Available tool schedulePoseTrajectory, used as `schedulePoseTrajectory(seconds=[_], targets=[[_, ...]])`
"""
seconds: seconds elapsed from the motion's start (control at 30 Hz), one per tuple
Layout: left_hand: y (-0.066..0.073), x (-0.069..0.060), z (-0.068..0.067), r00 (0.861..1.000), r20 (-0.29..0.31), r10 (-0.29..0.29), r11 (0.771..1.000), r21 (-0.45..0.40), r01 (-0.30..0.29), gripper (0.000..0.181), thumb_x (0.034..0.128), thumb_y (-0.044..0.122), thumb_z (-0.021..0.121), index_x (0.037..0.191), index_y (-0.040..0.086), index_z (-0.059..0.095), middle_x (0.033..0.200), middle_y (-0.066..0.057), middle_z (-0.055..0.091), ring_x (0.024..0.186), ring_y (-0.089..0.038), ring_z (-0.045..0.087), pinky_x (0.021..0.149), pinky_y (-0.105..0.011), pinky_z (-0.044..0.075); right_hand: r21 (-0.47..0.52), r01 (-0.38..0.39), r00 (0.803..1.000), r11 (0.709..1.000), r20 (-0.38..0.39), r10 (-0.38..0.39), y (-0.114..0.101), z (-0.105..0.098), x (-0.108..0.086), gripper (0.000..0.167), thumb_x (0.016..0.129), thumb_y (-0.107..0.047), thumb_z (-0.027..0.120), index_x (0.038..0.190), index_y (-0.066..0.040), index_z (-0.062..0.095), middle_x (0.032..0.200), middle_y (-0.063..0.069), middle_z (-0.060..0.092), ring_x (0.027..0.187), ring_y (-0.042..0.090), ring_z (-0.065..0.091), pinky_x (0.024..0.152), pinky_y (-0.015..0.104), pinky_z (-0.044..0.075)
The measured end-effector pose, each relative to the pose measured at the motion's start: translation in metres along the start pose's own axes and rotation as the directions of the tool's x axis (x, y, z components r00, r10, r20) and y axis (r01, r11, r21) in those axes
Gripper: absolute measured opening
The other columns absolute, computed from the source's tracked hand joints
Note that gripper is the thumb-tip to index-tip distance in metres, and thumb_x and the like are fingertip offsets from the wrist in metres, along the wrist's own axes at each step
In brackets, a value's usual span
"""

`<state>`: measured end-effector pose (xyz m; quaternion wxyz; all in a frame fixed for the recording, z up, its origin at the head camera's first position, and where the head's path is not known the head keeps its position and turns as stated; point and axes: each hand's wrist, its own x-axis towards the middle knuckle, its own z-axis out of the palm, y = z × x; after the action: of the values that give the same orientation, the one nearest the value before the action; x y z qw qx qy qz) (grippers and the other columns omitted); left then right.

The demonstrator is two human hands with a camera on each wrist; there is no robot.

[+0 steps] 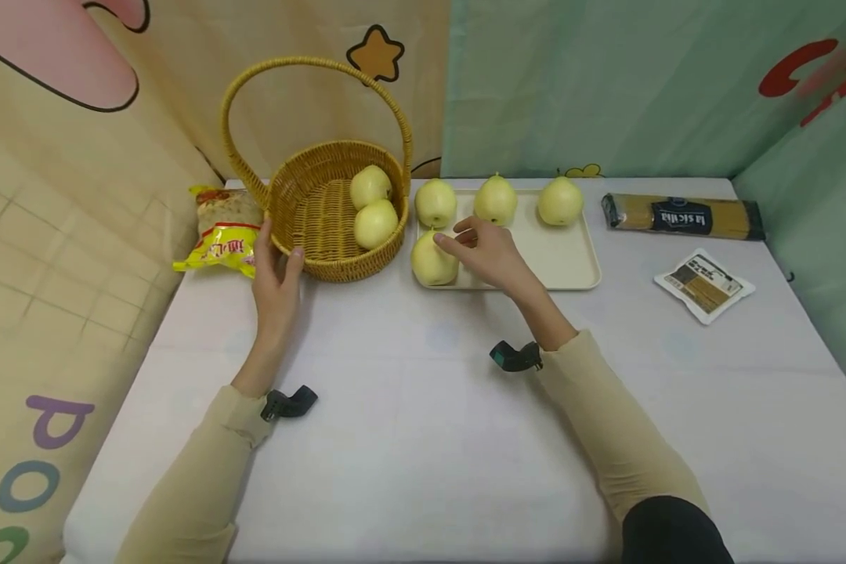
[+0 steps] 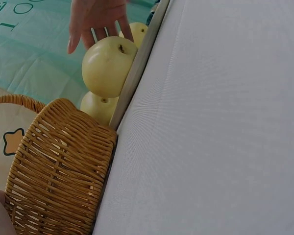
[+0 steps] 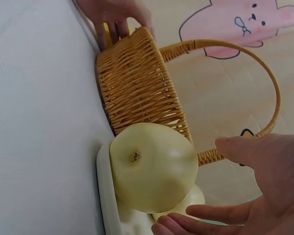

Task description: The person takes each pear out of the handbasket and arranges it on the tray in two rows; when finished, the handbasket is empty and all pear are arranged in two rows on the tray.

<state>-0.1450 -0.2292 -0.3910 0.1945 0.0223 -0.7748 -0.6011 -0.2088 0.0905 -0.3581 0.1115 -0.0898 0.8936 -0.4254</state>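
My left hand (image 1: 276,294) holds the left side of the wicker basket (image 1: 348,270), thumb and fingers spread around its wall. Two pale yellow-green fruits (image 1: 370,186) lie in the basket's right part. Several similar fruits sit on a cream tray (image 1: 564,270). Over the tray, my right hand (image 1: 493,254) is beside the front-left fruit (image 1: 433,258), thumb near its top and fingers apart. The right wrist view shows this fruit (image 3: 154,166) with a gap between it and the thumb. In the left wrist view the right hand (image 2: 100,19) appears behind the fruit (image 2: 108,66).
Left of the basket lie a yellow-and-red packet (image 1: 222,247) and a bag of brownish food (image 1: 227,210). A long pasta pack (image 1: 684,217) and a small white-edged pouch (image 1: 705,286) lie right of the tray. The tall basket handle (image 1: 303,61) arches above the basket. Curtains stand behind the table.
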Motion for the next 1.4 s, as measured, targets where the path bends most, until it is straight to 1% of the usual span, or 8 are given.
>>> schedulePoseTrajectory(seconds=[0.2,0.3,0.43,0.63,0.8,1.0,1.2,1.4], targets=[[-0.001,0.002,0.001,1.0,0.006,-0.004,1.0,0.003,0.004,0.067,0.1082,0.017,0.055,0.167,0.006,0.024,0.172,-0.019,0.028,0.159,-0.033,0.031,0.13,-0.046,0.028,0.045,0.052,0.996,0.998,-0.07,-0.049,0.0,-0.003,0.001,0.065,0.101,-0.052,0.064,0.142,-0.002,0.059,0.139,0.016,0.067,0.129,0.03,0.063,0.109,0.049,0.053],[0.0,0.001,0.0,1.0,0.008,-0.007,1.0,0.01,0.007,0.067,0.1084,0.018,0.054,0.167,0.007,0.024,0.172,-0.018,0.029,0.158,-0.033,0.031,0.13,-0.046,0.029,0.066,0.083,0.993,0.994,-0.085,-0.077,-0.003,-0.003,0.0,0.063,0.101,-0.049,0.066,0.143,-0.002,0.059,0.14,0.016,0.066,0.13,0.03,0.064,0.108,0.049,0.053],[-0.001,0.0,0.0,1.0,0.009,-0.009,1.0,0.017,0.008,0.066,0.1089,0.019,0.052,0.168,0.009,0.024,0.173,-0.017,0.028,0.159,-0.033,0.031,0.13,-0.046,0.028,0.093,0.122,0.99,0.988,-0.083,-0.115,-0.009,0.0,0.001,0.061,0.1,-0.043,0.069,0.144,-0.002,0.058,0.142,0.016,0.065,0.13,0.03,0.064,0.107,0.048,0.055],[-0.004,0.0,0.001,1.0,0.018,-0.016,1.0,0.009,0.016,0.067,0.1089,0.019,0.052,0.168,0.01,0.023,0.173,-0.017,0.027,0.159,-0.033,0.03,0.13,-0.047,0.028,0.15,0.179,0.983,0.972,-0.077,-0.169,-0.019,0.002,0.005,0.065,0.095,-0.038,0.077,0.145,-0.001,0.057,0.145,0.017,0.062,0.133,0.029,0.06,0.111,0.047,0.053],[-0.004,0.0,-0.001,0.999,0.011,-0.031,0.999,0.028,0.031,0.067,0.1091,0.022,0.053,0.168,0.012,0.024,0.173,-0.014,0.027,0.159,-0.031,0.03,0.13,-0.044,0.028,0.145,0.211,0.977,0.967,-0.059,-0.204,-0.031,0.006,0.008,0.066,0.093,-0.036,0.08,0.144,-0.002,0.057,0.146,0.017,0.061,0.135,0.031,0.06,0.112,0.049,0.052],[-0.007,0.001,-0.002,1.0,-0.006,-0.012,1.0,0.014,0.012,0.066,0.1086,0.021,0.053,0.168,0.011,0.025,0.172,-0.017,0.03,0.158,-0.033,0.032,0.13,-0.046,0.028,0.16,0.252,0.968,0.954,-0.04,-0.249,-0.05,0.017,0.017,0.072,0.09,-0.033,0.085,0.148,-0.003,0.054,0.148,0.015,0.06,0.135,0.031,0.06,0.111,0.043,0.054],[-0.009,0.001,-0.002,1.0,-0.002,-0.007,1.0,0.015,0.007,0.067,0.1089,0.022,0.054,0.168,0.01,0.024,0.172,-0.017,0.03,0.158,-0.033,0.033,0.13,-0.049,0.029,0.196,0.254,0.967,0.947,-0.034,-0.252,-0.064,0.031,0.027,0.081,0.088,-0.031,0.087,0.152,-0.002,0.048,0.148,0.018,0.059,0.136,0.03,0.059,0.112,0.041,0.053],[-0.012,0.003,-0.001,1.0,-0.002,-0.003,1.0,0.03,0.003,0.066,0.1092,0.021,0.053,0.168,0.011,0.024,0.173,-0.015,0.028,0.158,-0.031,0.031,0.131,-0.045,0.028,0.264,0.221,0.975,0.939,-0.03,-0.221,-0.071,0.039,0.034,0.09,0.087,-0.029,0.088,0.158,-0.003,0.039,0.153,0.021,0.053,0.14,0.032,0.057,0.115,0.042,0.051]])
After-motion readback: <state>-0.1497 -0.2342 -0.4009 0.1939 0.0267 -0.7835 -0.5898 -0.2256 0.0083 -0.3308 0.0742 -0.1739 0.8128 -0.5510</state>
